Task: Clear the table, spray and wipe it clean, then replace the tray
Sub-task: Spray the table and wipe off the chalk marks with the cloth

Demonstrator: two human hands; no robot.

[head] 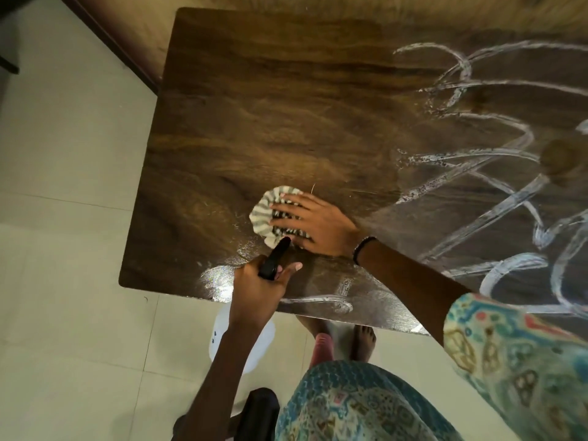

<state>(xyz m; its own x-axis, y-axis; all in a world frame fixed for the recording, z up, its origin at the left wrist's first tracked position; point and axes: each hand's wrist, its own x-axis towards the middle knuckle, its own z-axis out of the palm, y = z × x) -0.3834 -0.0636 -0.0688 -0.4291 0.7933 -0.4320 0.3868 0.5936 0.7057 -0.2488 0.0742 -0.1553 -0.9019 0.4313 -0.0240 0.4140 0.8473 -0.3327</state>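
Observation:
My right hand [313, 222] lies flat with spread fingers on a striped green-and-white cloth [265, 206], pressing it on the dark wooden table [254, 106] near the front left. My left hand [259, 283] grips the black trigger head of a spray bottle [275, 259] at the table's front edge; the bottle's pale white body [222, 326] hangs below the edge, partly hidden by my forearm. White foamy wipe streaks [496, 160] curl across the right half of the table. The tray is not in view.
A wall runs along the table's far side, with a dark baseboard [108, 43] at the left. Pale floor tiles [63, 218] lie to the left and front. A black object [259, 412] stands on the floor by my legs. My bare feet [362, 342] are under the table edge.

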